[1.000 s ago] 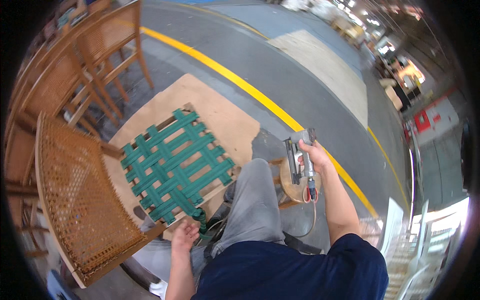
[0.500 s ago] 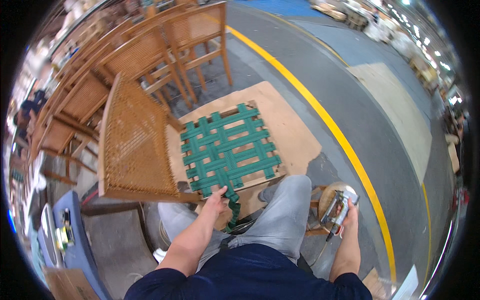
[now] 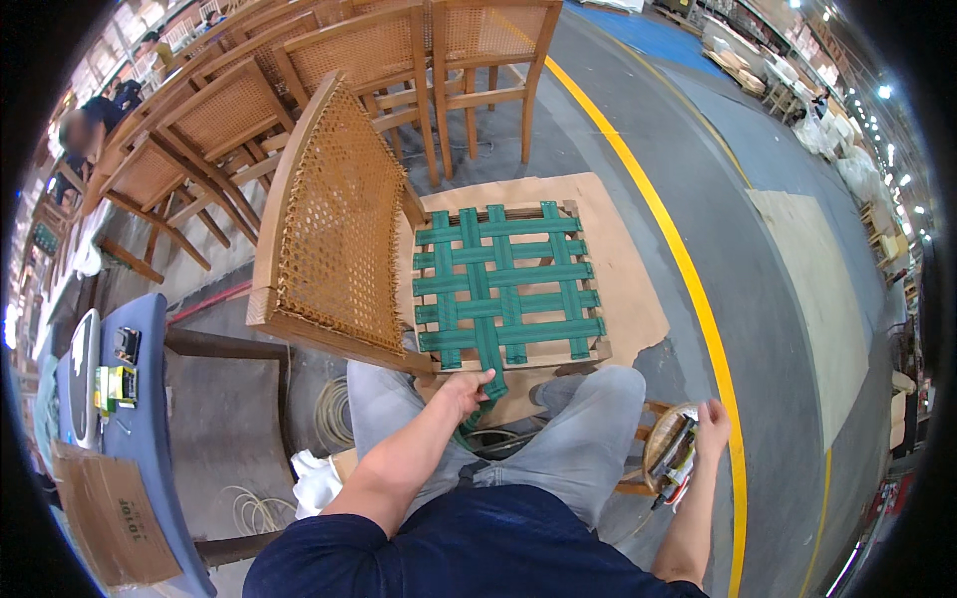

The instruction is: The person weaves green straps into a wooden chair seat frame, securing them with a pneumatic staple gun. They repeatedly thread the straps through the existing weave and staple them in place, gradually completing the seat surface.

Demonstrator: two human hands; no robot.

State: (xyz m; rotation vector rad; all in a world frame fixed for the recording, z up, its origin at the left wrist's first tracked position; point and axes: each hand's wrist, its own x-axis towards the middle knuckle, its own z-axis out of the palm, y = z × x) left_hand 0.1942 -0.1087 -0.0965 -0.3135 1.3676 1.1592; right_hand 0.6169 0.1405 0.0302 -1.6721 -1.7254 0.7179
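A chair with a cane back (image 3: 344,214) stands before me, its wooden seat frame crossed by woven green webbing (image 3: 510,282). At the near edge of the seat, my left hand (image 3: 465,393) pinches a loose green webbing strap (image 3: 492,377) that runs down from the weave. The strap's lower end hangs between my knees. On my right a staple gun (image 3: 675,456) lies on a small round stool (image 3: 653,439). Just beside and above it is my right hand (image 3: 712,431), apart from the tool, its fingers loosely bent with nothing seen in them.
Several cane-back chairs (image 3: 354,55) stand beyond, with a person (image 3: 95,125) at the far left. Brown cardboard (image 3: 628,289) lies under the chair. Left of me is a blue padded surface (image 3: 150,399) holding small items and a carton (image 3: 115,518). A yellow line (image 3: 688,264) crosses the floor.
My right hand has let go of the staple gun, which now lies on the stool. My left hand still pinches the strap, pulled straighter at the seat edge. The view has shifted left.
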